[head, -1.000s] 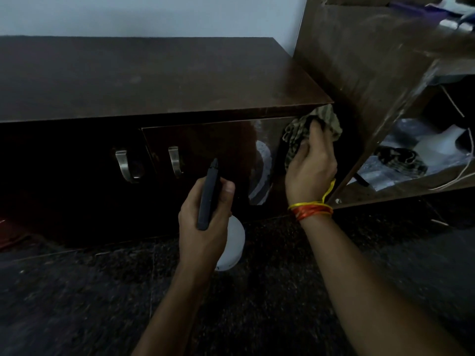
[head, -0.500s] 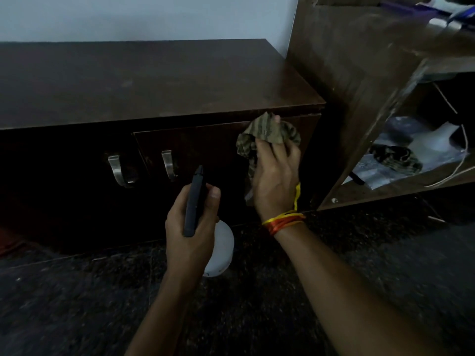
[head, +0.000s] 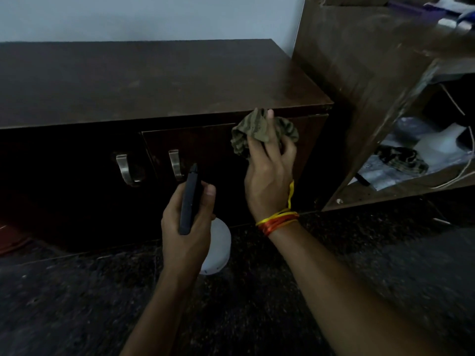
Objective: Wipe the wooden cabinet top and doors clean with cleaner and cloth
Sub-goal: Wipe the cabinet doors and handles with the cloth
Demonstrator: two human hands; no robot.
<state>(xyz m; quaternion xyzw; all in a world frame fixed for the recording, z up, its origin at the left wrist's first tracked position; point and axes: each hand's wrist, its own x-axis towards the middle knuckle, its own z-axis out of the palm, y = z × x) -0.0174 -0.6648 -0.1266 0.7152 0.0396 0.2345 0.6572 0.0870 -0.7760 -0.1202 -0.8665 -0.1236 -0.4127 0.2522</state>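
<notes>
Dim room, dark wooden cabinet [head: 159,80]: we wipe its right door [head: 205,150].

Our right hand [head: 268,181] bunches the cloth [head: 257,131] at the door's top edge; our left hand [head: 186,222] grips the spray bottle [head: 214,249] nearer us. We judge flattening the cloth and overlapping strokes toward the handle [head: 174,164] works best.

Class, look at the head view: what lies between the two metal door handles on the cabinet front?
In the head view, only dark wood lies between the left handle and right handle: the vertical seam where two doors meet.
</notes>
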